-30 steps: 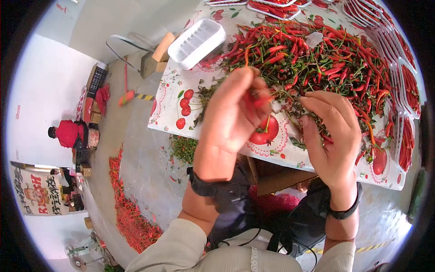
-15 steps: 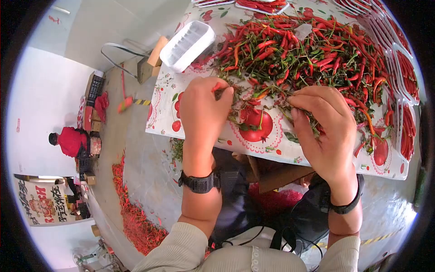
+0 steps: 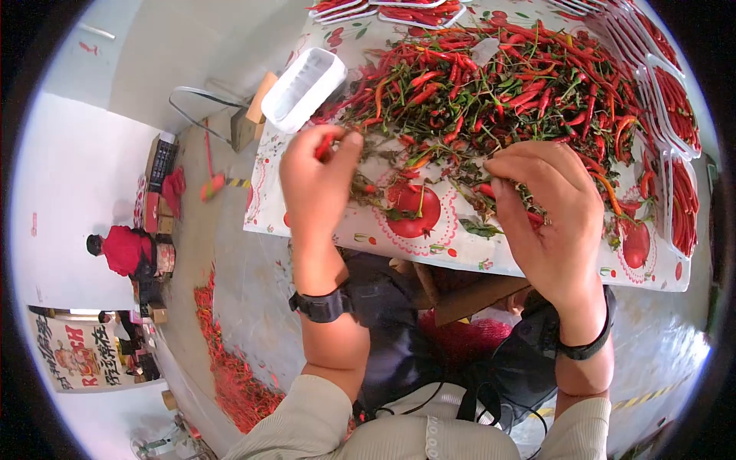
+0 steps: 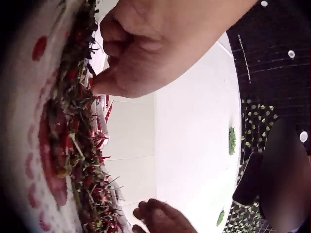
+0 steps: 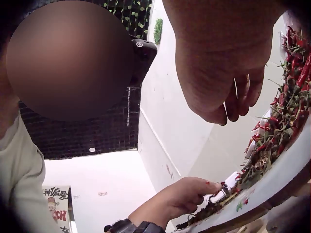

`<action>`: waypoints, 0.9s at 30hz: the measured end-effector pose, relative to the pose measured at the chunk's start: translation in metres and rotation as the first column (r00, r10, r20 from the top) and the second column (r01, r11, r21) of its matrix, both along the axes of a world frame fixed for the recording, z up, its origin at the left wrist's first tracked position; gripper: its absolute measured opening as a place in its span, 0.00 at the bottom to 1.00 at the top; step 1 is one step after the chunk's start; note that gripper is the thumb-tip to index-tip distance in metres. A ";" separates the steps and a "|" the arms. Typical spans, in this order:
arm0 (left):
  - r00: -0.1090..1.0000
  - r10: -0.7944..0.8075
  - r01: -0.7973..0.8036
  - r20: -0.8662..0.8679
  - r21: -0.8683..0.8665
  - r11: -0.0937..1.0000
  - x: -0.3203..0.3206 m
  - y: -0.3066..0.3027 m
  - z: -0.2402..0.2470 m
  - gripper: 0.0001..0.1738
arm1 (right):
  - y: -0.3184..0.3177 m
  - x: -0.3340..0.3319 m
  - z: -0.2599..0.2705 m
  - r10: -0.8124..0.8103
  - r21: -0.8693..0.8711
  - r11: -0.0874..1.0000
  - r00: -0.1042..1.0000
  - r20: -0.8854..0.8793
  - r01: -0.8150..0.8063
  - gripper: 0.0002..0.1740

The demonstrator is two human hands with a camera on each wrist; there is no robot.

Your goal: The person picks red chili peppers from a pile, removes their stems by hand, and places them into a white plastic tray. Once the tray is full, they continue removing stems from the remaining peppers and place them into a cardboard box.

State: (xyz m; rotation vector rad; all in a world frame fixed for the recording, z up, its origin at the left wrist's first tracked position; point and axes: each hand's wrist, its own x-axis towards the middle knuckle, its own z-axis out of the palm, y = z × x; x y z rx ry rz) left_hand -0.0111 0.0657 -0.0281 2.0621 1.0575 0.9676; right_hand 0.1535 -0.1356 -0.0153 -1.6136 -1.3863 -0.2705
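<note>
Left hand [image 3: 316, 184] moved outward, holding at least one red chili [image 3: 325, 145].

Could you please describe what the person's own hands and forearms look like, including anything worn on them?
The left hand and right hand are both ungloved. Each wrist wears a dark band: the left wristband is black and looks chunky, and the right wristband is black too. The left sleeve and right sleeve are cream and finely ribbed, ending on the forearms.
</note>
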 end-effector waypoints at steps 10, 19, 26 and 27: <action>0.559 0.163 0.668 0.813 -0.558 0.492 -0.023 0.025 0.010 0.13 | 0.005 -0.002 -0.003 0.010 -0.016 1.000 1.000 -0.027 -0.010 0.11; 0.675 0.106 0.507 0.731 -0.563 0.653 -0.027 0.024 0.008 0.08 | 0.015 -0.010 -0.008 0.026 -0.032 0.999 0.999 -0.020 -0.026 0.11; 0.986 -0.156 0.167 0.064 -0.240 0.956 -0.030 0.010 0.009 0.09 | 0.023 -0.018 -0.008 0.063 -0.040 0.997 0.997 -0.046 -0.064 0.09; 0.991 -0.125 0.115 -0.044 -0.198 0.974 -0.031 0.005 0.014 0.11 | 0.024 -0.018 -0.009 0.066 -0.031 0.997 0.997 -0.037 -0.067 0.09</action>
